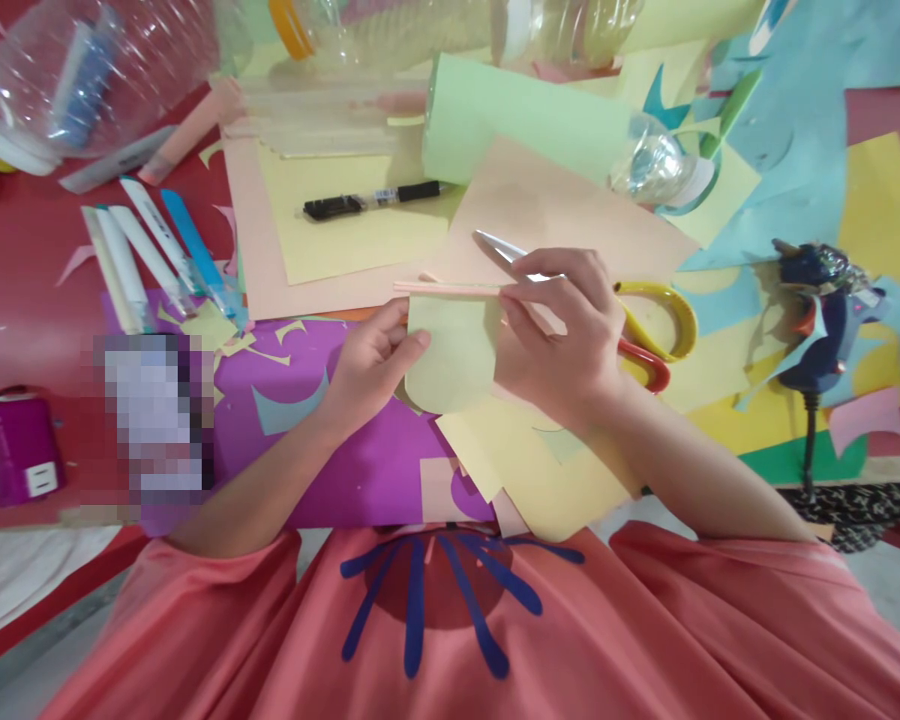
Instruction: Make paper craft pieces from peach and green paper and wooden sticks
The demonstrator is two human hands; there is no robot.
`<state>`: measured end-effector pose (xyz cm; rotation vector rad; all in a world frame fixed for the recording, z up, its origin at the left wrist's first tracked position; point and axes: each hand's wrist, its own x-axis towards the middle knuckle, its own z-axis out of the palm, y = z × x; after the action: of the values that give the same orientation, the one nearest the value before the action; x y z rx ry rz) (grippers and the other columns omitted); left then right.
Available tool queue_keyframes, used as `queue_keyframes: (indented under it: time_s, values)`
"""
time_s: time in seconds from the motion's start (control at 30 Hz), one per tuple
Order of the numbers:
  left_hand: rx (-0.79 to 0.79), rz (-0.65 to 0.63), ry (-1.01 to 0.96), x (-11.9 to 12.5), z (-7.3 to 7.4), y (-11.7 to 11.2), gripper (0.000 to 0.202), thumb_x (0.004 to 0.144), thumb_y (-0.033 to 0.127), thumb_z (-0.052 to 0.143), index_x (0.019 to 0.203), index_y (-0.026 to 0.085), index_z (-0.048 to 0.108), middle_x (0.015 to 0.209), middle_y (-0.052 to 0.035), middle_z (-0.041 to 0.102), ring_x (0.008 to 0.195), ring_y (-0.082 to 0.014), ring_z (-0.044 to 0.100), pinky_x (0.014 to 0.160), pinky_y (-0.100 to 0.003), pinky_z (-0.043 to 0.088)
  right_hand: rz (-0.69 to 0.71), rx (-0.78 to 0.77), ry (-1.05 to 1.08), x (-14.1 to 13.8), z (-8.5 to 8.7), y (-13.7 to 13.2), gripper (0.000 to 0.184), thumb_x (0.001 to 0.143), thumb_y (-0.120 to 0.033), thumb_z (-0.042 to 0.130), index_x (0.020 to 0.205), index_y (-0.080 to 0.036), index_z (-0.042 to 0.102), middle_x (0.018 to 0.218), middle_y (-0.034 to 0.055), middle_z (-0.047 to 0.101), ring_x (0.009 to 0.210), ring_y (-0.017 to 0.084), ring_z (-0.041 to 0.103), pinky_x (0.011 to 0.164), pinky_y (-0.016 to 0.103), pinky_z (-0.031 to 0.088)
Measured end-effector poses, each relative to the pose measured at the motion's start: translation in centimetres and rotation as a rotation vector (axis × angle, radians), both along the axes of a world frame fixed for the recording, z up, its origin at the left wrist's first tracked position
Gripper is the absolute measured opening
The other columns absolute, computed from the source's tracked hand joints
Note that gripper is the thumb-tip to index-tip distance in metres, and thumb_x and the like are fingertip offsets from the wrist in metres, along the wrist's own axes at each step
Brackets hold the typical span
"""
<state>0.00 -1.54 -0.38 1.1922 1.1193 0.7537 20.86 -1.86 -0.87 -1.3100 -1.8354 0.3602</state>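
Observation:
Between my two hands is a pale yellow-green piece of paper [454, 355] with rounded lower corners. My left hand [375, 365] grips its left edge, thumb on top. Along its upper edge runs a thin pink paper strip [446, 289], reaching past the paper on the left. My right hand [562, 320] pinches the strip's right end between thumb and fingers. A pair of scissors [499, 248] passes beneath the right hand; its silver blade points up-left and its yellow and red handles show at right. The hand hides the scissors' middle.
Paper sheets and scraps cover the table. A black pen [375, 200], a green paper-wrapped bottle [525, 120] and clear plastic bottles lie beyond my hands. Several markers [142, 240] and a blurred-out object [154, 415] are at left. A dark blue corded tool [825, 330] is at right.

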Motion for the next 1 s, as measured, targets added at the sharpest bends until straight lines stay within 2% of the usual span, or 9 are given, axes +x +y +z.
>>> queue_keyframes:
  time_s: [0.17, 0.37, 0.43, 0.53, 0.6, 0.7, 0.8, 1.0]
  values:
    - [0.007, 0.006, -0.012, 0.0, 0.0, -0.1, 0.029, 0.082, 0.037, 0.065, 0.107, 0.022, 0.065, 0.06, 0.0035, 0.063, 0.048, -0.0106, 0.054, 0.047, -0.022, 0.041, 0.051, -0.064, 0.06, 0.1, -0.3, 0.1, 0.015, 0.089, -0.016, 0.051, 0.085, -0.03, 0.055, 0.108, 0.0057, 0.062, 0.096, 0.025, 0.058, 0.092, 0.057, 0.047]
    - [0.008, 0.026, -0.033, 0.3, 0.4, 0.0, 0.024, 0.079, 0.034, 0.067, 0.099, 0.021, 0.065, 0.055, 0.0055, 0.058, 0.047, -0.0097, 0.053, 0.045, -0.02, 0.042, 0.038, 0.054, 0.092, -0.2, 0.1, 0.0, 0.017, 0.087, -0.013, 0.053, 0.094, -0.028, 0.055, 0.101, 0.005, 0.063, 0.094, 0.022, 0.061, 0.089, 0.052, 0.05]
    - [0.02, 0.031, -0.051, 0.4, 0.4, 0.0, 0.023, 0.078, 0.034, 0.068, 0.096, 0.021, 0.064, 0.054, 0.0059, 0.058, 0.045, -0.0088, 0.052, 0.044, -0.02, 0.043, 0.052, 0.034, 0.153, -0.2, 0.3, -0.1, 0.022, 0.087, -0.014, 0.055, 0.103, -0.028, 0.054, 0.102, 0.0051, 0.062, 0.097, 0.022, 0.061, 0.087, 0.047, 0.052]
    - [0.027, 0.017, -0.076, 0.4, 0.5, -0.1, 0.022, 0.078, 0.036, 0.068, 0.094, 0.021, 0.063, 0.053, 0.0058, 0.057, 0.045, -0.0091, 0.054, 0.045, -0.02, 0.045, 0.103, -0.143, 0.311, -0.3, 0.4, -0.2, 0.029, 0.087, -0.024, 0.06, 0.114, -0.029, 0.05, 0.105, 0.0048, 0.062, 0.097, 0.019, 0.061, 0.083, 0.041, 0.054]
    - [0.018, -0.006, -0.079, 0.4, 0.5, -0.3, 0.023, 0.079, 0.039, 0.068, 0.093, 0.021, 0.063, 0.056, 0.0045, 0.06, 0.048, -0.01, 0.057, 0.045, -0.02, 0.046, 0.148, -0.299, 0.452, -0.6, 0.4, -0.3, 0.03, 0.087, -0.036, 0.062, 0.114, -0.029, 0.051, 0.103, 0.0034, 0.062, 0.094, 0.018, 0.062, 0.079, 0.038, 0.055]
    - [0.002, -0.054, -0.084, 0.3, 0.6, -0.7, 0.024, 0.08, 0.04, 0.068, 0.093, 0.02, 0.062, 0.06, 0.0029, 0.064, 0.048, -0.0092, 0.058, 0.043, -0.018, 0.044, 0.204, -0.522, 0.687, -1.1, 0.7, -0.4, 0.027, 0.084, -0.048, 0.066, 0.097, -0.026, 0.058, 0.086, 0.0005, 0.061, 0.078, 0.015, 0.062, 0.067, 0.032, 0.054]
    - [-0.023, -0.081, -0.075, 0.2, 0.7, -1.0, 0.027, 0.082, 0.041, 0.067, 0.098, 0.02, 0.061, 0.066, 0.0009, 0.068, 0.051, -0.0099, 0.061, 0.045, -0.018, 0.046, 0.211, -0.694, 0.86, -1.6, 1.1, -0.5, 0.028, 0.079, -0.048, 0.071, 0.081, -0.023, 0.059, 0.069, -0.0029, 0.054, 0.061, 0.011, 0.055, 0.055, 0.027, 0.048]
    - [-0.063, -0.099, -0.09, 0.2, 0.5, -1.1, 0.037, 0.078, 0.037, 0.07, 0.107, 0.018, 0.06, 0.076, -0.0022, 0.072, 0.071, -0.0157, 0.071, 0.058, -0.022, 0.056, 0.174, -0.736, 0.91, -1.7, 0.9, -0.6, 0.031, 0.074, -0.048, 0.076, 0.075, -0.021, 0.06, 0.065, -0.0037, 0.053, 0.057, 0.009, 0.051, 0.052, 0.024, 0.044]
